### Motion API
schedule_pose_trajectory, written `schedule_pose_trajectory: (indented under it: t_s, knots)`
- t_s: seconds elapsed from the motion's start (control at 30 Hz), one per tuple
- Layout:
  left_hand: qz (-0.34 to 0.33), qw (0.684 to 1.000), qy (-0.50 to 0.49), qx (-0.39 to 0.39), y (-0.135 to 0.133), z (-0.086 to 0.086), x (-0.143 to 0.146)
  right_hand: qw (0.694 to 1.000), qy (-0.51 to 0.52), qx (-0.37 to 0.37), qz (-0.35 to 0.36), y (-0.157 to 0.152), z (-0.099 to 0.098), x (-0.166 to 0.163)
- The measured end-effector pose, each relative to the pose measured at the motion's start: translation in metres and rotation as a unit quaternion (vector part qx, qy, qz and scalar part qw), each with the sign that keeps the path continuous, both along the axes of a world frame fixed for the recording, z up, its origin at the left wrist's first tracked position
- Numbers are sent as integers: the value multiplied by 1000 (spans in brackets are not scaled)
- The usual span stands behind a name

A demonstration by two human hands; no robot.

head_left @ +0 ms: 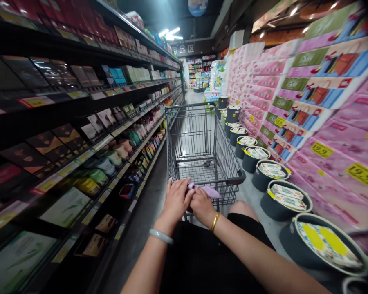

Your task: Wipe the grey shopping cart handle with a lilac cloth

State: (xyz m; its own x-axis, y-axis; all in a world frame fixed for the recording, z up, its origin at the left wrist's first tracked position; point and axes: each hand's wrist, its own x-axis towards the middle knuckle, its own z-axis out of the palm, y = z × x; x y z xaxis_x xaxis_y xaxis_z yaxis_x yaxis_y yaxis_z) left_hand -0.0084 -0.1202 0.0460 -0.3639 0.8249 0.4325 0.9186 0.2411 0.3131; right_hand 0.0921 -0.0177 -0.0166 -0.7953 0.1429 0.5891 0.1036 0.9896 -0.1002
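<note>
A grey wire shopping cart [199, 134] stands in front of me, its mesh floor visible. My left hand [178, 200] lies over the near end of the cart at the handle, fingers bent forward over it; a pale bangle circles that wrist. Close beside it, my right hand [202, 204] is closed over the same handle, with a gold bracelet on the wrist. A soft-looking lilac piece [211, 191] sticks out from under the right fingers; whether it is a cloth or a handle cover I cannot tell. Both palms hide most of the handle.
Left, long shelves [101, 145] carry boxes, bottles and tubs. Along the right, dark round buckets [268, 181] with wrapped packs inside line the floor before tall stacks of pink tissue packs [322, 167]. The grey aisle floor [194, 97] runs on between them.
</note>
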Motion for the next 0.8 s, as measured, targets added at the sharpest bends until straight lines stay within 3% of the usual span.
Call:
schedule_pose_trajectory:
  t_s: [0.17,0.27,0.37,0.5,0.6,0.7,0.8]
  knots:
    - [10,1000,-6,-8,7,-1,-1,998,26,-26,-52,19,29,27]
    - [13,1000,9,-12,10,-2,0,995,35,-80,-50,30,46,41]
    - [27,999,25,-4,13,-6,3,984,60,-136,-100,38,68,47]
    - [51,998,37,13,17,-11,4,971,-98,-159,-151,55,97,45]
    - [43,998,40,13,18,-12,6,934,-240,-218,-147,83,111,40]
    - [34,998,46,15,18,-12,13,907,-283,-268,-160,113,121,28]
    - [44,997,58,34,21,-16,21,902,-275,-278,-181,120,126,3]
